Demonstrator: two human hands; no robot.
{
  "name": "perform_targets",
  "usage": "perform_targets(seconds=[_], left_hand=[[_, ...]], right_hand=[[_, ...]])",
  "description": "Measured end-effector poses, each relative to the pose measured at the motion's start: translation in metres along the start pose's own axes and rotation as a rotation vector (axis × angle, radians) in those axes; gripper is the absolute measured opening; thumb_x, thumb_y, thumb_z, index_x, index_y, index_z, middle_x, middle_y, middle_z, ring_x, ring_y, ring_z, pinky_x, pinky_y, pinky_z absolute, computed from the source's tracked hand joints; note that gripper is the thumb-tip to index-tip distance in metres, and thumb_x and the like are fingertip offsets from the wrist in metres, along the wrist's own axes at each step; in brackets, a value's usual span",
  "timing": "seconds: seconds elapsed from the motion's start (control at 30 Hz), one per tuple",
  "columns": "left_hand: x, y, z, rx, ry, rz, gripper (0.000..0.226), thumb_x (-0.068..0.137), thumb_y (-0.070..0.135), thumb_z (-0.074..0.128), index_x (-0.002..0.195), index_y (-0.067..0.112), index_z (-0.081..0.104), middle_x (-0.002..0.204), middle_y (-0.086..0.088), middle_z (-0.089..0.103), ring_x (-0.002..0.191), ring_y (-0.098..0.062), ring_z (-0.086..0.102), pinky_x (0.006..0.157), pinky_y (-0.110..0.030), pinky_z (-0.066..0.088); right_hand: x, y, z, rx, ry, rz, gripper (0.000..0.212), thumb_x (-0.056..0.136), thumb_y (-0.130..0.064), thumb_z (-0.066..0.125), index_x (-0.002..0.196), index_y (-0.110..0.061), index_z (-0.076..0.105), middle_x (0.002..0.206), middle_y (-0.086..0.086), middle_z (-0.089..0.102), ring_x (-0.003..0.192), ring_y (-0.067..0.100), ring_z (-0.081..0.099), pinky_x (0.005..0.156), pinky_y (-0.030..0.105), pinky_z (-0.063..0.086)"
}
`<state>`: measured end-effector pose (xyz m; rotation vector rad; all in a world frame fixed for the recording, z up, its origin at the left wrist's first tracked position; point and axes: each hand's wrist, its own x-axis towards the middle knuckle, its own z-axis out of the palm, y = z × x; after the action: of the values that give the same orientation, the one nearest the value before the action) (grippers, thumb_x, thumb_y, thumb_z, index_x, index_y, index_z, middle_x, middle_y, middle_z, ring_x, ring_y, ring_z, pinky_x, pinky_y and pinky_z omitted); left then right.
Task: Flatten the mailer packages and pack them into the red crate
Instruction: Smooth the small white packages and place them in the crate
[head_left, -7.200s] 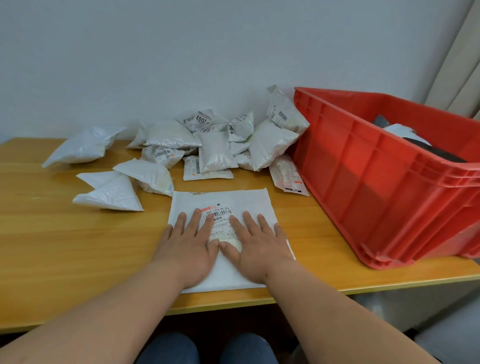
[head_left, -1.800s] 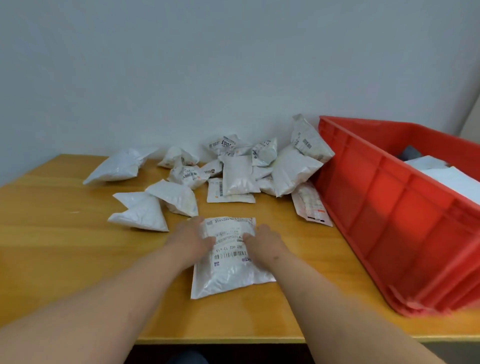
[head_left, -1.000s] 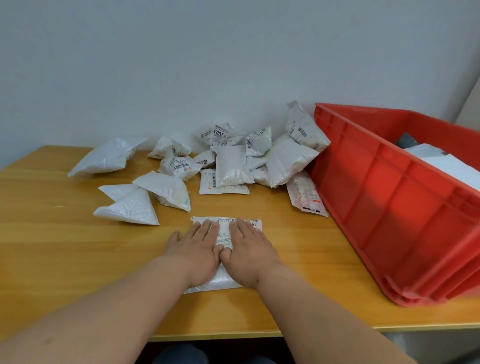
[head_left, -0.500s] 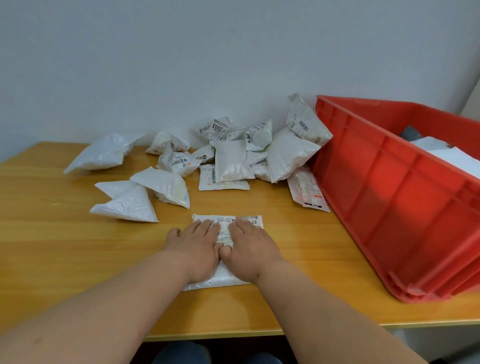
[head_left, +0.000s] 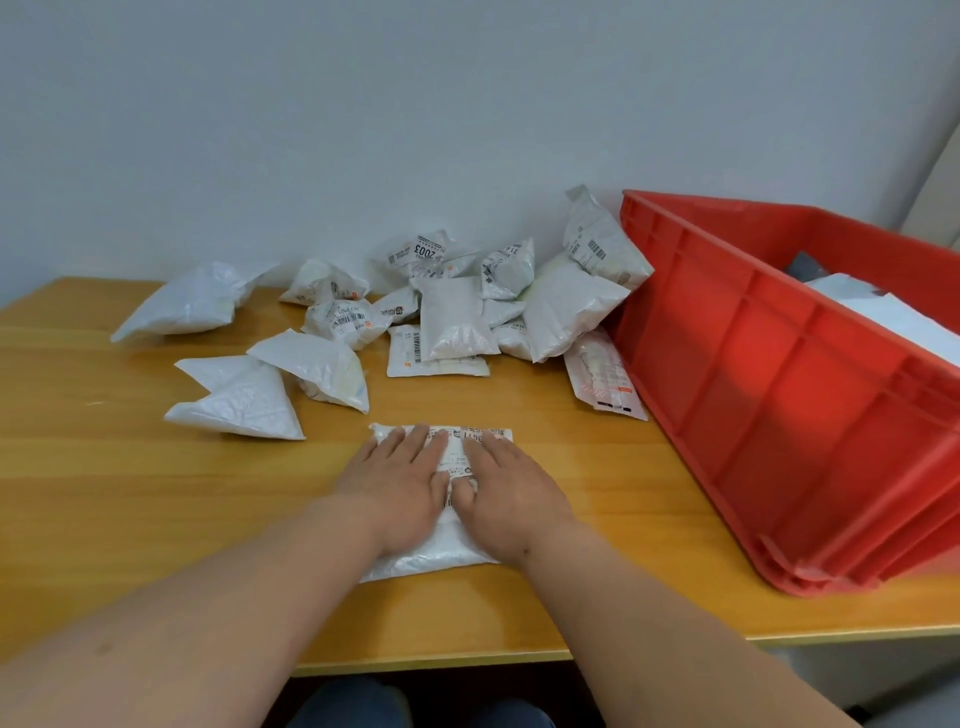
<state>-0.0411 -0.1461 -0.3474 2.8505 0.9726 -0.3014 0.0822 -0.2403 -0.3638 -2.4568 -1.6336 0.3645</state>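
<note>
A small white mailer (head_left: 436, 553) with a printed label lies flat near the table's front edge. My left hand (head_left: 397, 486) and my right hand (head_left: 506, 491) press down on it side by side, fingers straight and spread, covering most of it. The red crate (head_left: 779, 395) stands at the right of the table, with flat white mailers (head_left: 893, 317) inside. Several puffy white mailers (head_left: 452, 312) are heaped against the wall behind my hands.
The wooden table (head_left: 104, 493) ends just in front of my forearms. Two loose crumpled mailers (head_left: 239, 395) lie left of my hands, another mailer (head_left: 192, 301) at the far left. A flat labelled mailer (head_left: 605, 376) rests beside the crate wall.
Over the last second both hands have stayed pressed on the small mailer with fingers spread. Earlier a larger flat mailer was under my hands; this smaller one has replaced it.
</note>
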Motion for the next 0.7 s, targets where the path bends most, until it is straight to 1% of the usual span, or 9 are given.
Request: perform_targets(seconds=[0.13, 0.2, 0.27, 0.4, 0.47, 0.5, 0.6, 0.67, 0.7], left_hand=[[0.004, -0.005, -0.002, 0.015, -0.011, 0.008, 0.057, 0.104, 0.044, 0.010, 0.157, 0.027, -0.004, 0.164, 0.003, -0.011, 0.151, -0.020, -0.006, 0.123, -0.041, 0.000], [0.005, -0.004, -0.002, 0.024, -0.012, 0.010, 0.057, 0.104, 0.043, 0.011, 0.157, 0.026, -0.003, 0.164, 0.002, -0.010, 0.151, -0.020, -0.006, 0.123, -0.042, 0.000], [0.005, -0.003, 0.000, 0.021, 0.002, 0.012, 0.057, 0.104, 0.043, 0.010, 0.157, 0.026, -0.004, 0.164, 0.002, -0.010, 0.151, -0.020, -0.007, 0.123, -0.042, -0.001], [-0.001, 0.000, 0.006, 0.002, 0.043, -0.003, 0.058, 0.104, 0.044, 0.007, 0.155, 0.024, -0.011, 0.163, 0.003, -0.017, 0.150, -0.019, -0.015, 0.122, -0.041, -0.007], [-0.008, 0.001, 0.007, 0.026, 0.080, -0.017, 0.061, 0.102, 0.047, 0.004, 0.155, 0.021, -0.014, 0.162, 0.003, -0.019, 0.149, -0.019, -0.017, 0.122, -0.040, -0.007], [-0.013, 0.001, 0.008, 0.050, 0.102, -0.021, 0.064, 0.100, 0.051, -0.001, 0.155, 0.021, -0.012, 0.163, 0.004, -0.018, 0.150, -0.018, -0.015, 0.122, -0.039, -0.005], [-0.028, -0.005, 0.006, 0.081, 0.129, 0.027, 0.093, 0.075, 0.069, -0.019, 0.156, 0.027, -0.004, 0.163, 0.009, -0.009, 0.148, -0.018, -0.001, 0.116, -0.039, 0.006], [-0.038, -0.012, 0.001, 0.090, 0.067, 0.091, 0.099, 0.070, 0.082, -0.016, 0.155, 0.032, -0.005, 0.163, 0.012, -0.006, 0.148, -0.016, 0.000, 0.115, -0.041, 0.008], [-0.041, -0.016, -0.002, 0.105, 0.042, 0.125, 0.100, 0.069, 0.085, -0.011, 0.155, 0.034, -0.006, 0.163, 0.013, -0.006, 0.148, -0.014, 0.000, 0.115, -0.041, 0.007]], right_hand=[[0.007, 0.000, -0.005, -0.093, -0.009, 0.000, 0.063, 0.099, -0.047, 0.026, 0.156, -0.019, 0.025, 0.165, 0.005, 0.016, 0.152, 0.020, 0.011, 0.122, 0.044, 0.014], [0.007, -0.002, -0.007, -0.126, -0.010, 0.001, 0.062, 0.099, -0.046, 0.026, 0.155, -0.019, 0.027, 0.165, 0.004, 0.017, 0.152, 0.020, 0.011, 0.122, 0.045, 0.012], [0.004, -0.004, -0.006, -0.124, -0.004, 0.007, 0.063, 0.100, -0.046, 0.024, 0.156, -0.019, 0.023, 0.166, 0.004, 0.014, 0.152, 0.018, 0.007, 0.123, 0.046, 0.007], [-0.008, -0.007, 0.004, -0.071, 0.027, 0.038, 0.064, 0.101, -0.046, 0.016, 0.159, -0.021, 0.006, 0.167, 0.000, -0.002, 0.153, 0.015, -0.008, 0.123, 0.048, -0.003], [-0.011, -0.007, 0.006, -0.069, 0.018, 0.051, 0.064, 0.101, -0.047, 0.013, 0.159, -0.022, 0.002, 0.167, -0.002, -0.006, 0.152, 0.014, -0.011, 0.122, 0.049, -0.006], [-0.011, -0.008, 0.006, -0.072, 0.010, 0.055, 0.064, 0.101, -0.048, 0.013, 0.159, -0.022, 0.001, 0.167, -0.002, -0.007, 0.152, 0.015, -0.010, 0.122, 0.050, -0.007], [-0.012, -0.009, 0.000, -0.077, -0.005, 0.067, 0.064, 0.102, -0.047, 0.015, 0.159, -0.021, 0.004, 0.167, -0.001, -0.002, 0.153, 0.017, -0.004, 0.122, 0.050, -0.005], [-0.013, -0.010, -0.010, -0.118, -0.016, 0.066, 0.063, 0.101, -0.049, 0.018, 0.158, -0.020, 0.014, 0.166, 0.002, 0.011, 0.152, 0.021, 0.009, 0.122, 0.051, -0.001], [-0.014, -0.011, -0.016, -0.160, -0.016, 0.064, 0.063, 0.101, -0.051, 0.020, 0.155, -0.020, 0.024, 0.163, 0.004, 0.023, 0.149, 0.024, 0.020, 0.122, 0.051, 0.003]])
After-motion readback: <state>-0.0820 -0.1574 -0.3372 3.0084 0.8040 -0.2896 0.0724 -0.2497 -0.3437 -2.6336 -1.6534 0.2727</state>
